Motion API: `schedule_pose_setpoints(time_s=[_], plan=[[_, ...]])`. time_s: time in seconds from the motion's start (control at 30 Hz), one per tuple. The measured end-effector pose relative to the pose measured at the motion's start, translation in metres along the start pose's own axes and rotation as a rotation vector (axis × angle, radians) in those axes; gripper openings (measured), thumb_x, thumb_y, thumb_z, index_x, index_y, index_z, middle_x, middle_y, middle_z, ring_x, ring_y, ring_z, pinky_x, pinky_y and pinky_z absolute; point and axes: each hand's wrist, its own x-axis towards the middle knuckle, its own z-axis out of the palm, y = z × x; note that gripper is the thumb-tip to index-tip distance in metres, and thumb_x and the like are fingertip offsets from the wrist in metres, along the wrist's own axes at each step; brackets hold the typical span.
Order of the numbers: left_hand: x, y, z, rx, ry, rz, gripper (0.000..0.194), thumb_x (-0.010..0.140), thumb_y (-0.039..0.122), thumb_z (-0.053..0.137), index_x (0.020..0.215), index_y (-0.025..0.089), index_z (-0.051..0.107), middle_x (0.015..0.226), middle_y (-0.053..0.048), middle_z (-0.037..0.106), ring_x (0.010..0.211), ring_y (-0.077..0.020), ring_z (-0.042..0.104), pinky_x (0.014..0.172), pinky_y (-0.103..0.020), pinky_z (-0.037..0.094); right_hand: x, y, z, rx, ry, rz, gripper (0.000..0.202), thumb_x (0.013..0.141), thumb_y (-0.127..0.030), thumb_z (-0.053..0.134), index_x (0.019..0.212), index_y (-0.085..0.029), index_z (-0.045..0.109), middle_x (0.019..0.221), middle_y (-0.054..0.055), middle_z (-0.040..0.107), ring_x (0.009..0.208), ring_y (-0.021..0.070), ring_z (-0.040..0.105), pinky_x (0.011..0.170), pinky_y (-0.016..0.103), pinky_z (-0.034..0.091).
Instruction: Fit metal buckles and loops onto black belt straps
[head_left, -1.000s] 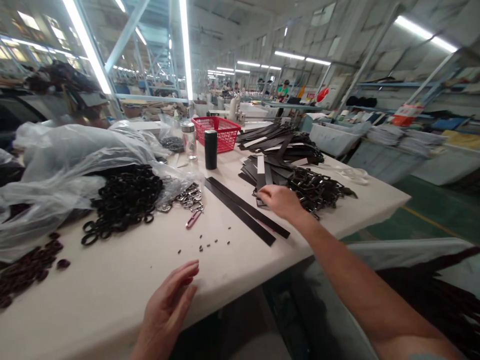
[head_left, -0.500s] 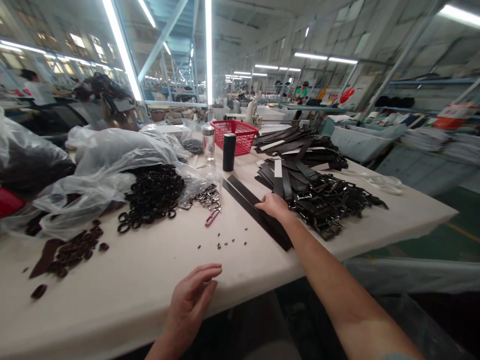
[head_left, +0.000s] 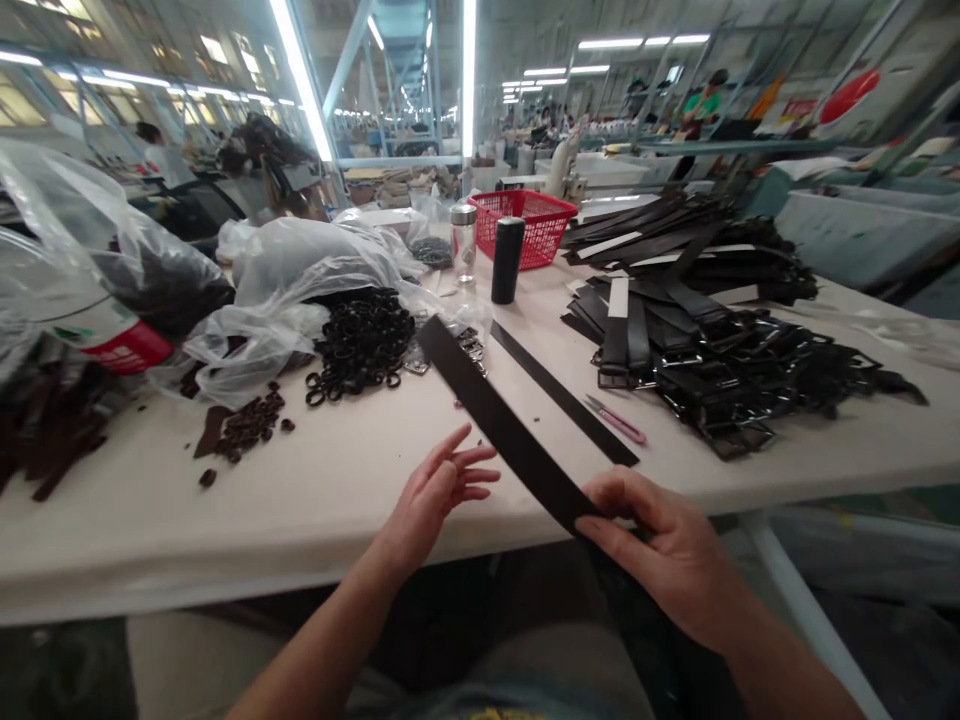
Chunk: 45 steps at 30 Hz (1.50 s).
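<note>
Dark strap (head_left: 499, 415) held raised over near table edge, long axis slanting from far left to near right; near part pinched between thumb and fingers of right hand (head_left: 634, 525). Left hand (head_left: 442, 485) spread, just left of strap. Second strap (head_left: 562, 390) laid roughly parallel, on right; pink-handled snips (head_left: 616, 419) beside it. Black rings (head_left: 364, 340) heaped left.

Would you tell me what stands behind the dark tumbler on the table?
Behind the dark tumbler is the red basket. The tumbler covers part of its wall, so that part cannot be seen.
</note>
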Motion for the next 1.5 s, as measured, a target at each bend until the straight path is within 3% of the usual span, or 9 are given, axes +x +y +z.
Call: schedule_pose_setpoints(time_s=[0.13, 0.33, 0.47, 0.57, 0.63, 0.73, 0.93, 1.3, 1.5], plan=[[-0.004, 0.029, -0.002, -0.104, 0.058, 0.100, 0.059, 0.084, 0.060, 0.064, 0.128, 0.022, 0.064, 0.115, -0.012, 0.074, 0.092, -0.0238, 0.072, 0.076, -0.032, 0.056, -0.025, 0.016, 0.008, 0.171, -0.268, 0.177, 0.020, 0.086, -0.037, 0.062, 0.076, -0.020, 0.059, 0.069, 0.000, 0.058, 0.065, 0.0146, 0.053, 0.058, 0.024, 0.043], [-0.025, 0.048, -0.025, 0.081, 0.267, 0.149, 0.067, 0.086, 0.072, 0.047, 0.100, 0.013, 0.076, 0.078, -0.009, 0.074, 0.065, -0.0175, 0.067, 0.056, -0.028, 0.053, -0.032, 0.048, 0.007, 0.271, -0.400, 0.310, 0.026, 0.082, -0.040, 0.068, 0.072, -0.019, 0.055, 0.066, -0.003, 0.052, 0.060, 0.0122, 0.046, 0.054, 0.023, 0.039], [-0.037, 0.038, -0.035, 0.326, 0.318, 0.098, 0.042, 0.079, 0.043, 0.075, 0.109, 0.015, 0.071, 0.065, 0.002, 0.065, 0.051, -0.0092, 0.060, 0.050, -0.021, 0.049, -0.030, 0.064, 0.006, 0.286, -0.452, 0.329, 0.030, 0.082, -0.044, 0.068, 0.071, -0.019, 0.054, 0.063, -0.004, 0.052, 0.056, 0.0111, 0.047, 0.050, 0.022, 0.039], [-0.045, 0.028, -0.034, 0.348, 0.295, 0.036, 0.048, 0.080, 0.034, 0.073, 0.124, 0.016, 0.062, 0.061, 0.006, 0.059, 0.050, -0.0090, 0.061, 0.051, -0.019, 0.050, -0.025, 0.065, 0.013, 0.244, -0.361, 0.284, 0.025, 0.082, -0.045, 0.069, 0.082, -0.021, 0.063, 0.074, 0.001, 0.066, 0.065, 0.0165, 0.062, 0.058, 0.026, 0.051], [-0.049, 0.020, -0.029, 0.270, 0.275, -0.025, 0.048, 0.082, 0.035, 0.071, 0.124, 0.017, 0.059, 0.063, 0.006, 0.060, 0.052, -0.0095, 0.063, 0.052, -0.019, 0.052, -0.021, 0.057, 0.025, 0.155, -0.229, 0.180, 0.028, 0.080, -0.043, 0.072, 0.099, -0.022, 0.068, 0.093, 0.006, 0.073, 0.084, 0.0225, 0.069, 0.075, 0.034, 0.058], [-0.053, 0.007, -0.017, 0.182, 0.254, -0.112, 0.041, 0.082, 0.035, 0.070, 0.118, 0.018, 0.061, 0.072, 0.004, 0.061, 0.060, -0.0100, 0.066, 0.057, -0.020, 0.055, -0.016, 0.035, 0.054, 0.013, -0.052, -0.049, 0.038, 0.081, -0.041, 0.074, 0.114, -0.023, 0.067, 0.113, 0.008, 0.072, 0.104, 0.0264, 0.068, 0.094, 0.041, 0.054], [-0.060, -0.004, -0.003, 0.129, 0.260, -0.137, 0.040, 0.081, 0.033, 0.072, 0.118, 0.019, 0.062, 0.074, 0.005, 0.057, 0.063, -0.0081, 0.059, 0.064, -0.021, 0.056, -0.013, 0.009, 0.109, -0.051, 0.134, -0.264, 0.031, 0.088, -0.036, 0.070, 0.115, -0.021, 0.066, 0.108, 0.008, 0.074, 0.101, 0.0243, 0.068, 0.093, 0.040, 0.054], [-0.064, -0.002, -0.008, 0.094, 0.223, -0.130, 0.045, 0.082, 0.029, 0.072, 0.125, 0.023, 0.060, 0.070, 0.006, 0.055, 0.061, -0.0079, 0.055, 0.060, -0.017, 0.046, -0.011, 0.006, 0.106, 0.053, 0.050, -0.140, 0.023, 0.084, -0.031, 0.074, 0.105, -0.023, 0.071, 0.099, 0.003, 0.076, 0.092, 0.0217, 0.068, 0.085, 0.035, 0.052], [-0.067, 0.003, -0.011, 0.503, 0.140, 0.024, 0.034, 0.085, 0.031, 0.070, 0.117, 0.022, 0.068, 0.085, -0.002, 0.067, 0.075, -0.0132, 0.061, 0.068, -0.023, 0.049, -0.008, 0.004, 0.110, -0.051, 0.021, -0.147, 0.007, 0.088, -0.024, 0.065, 0.085, -0.023, 0.071, 0.081, 0.001, 0.074, 0.078, 0.0184, 0.066, 0.073, 0.030, 0.047]])
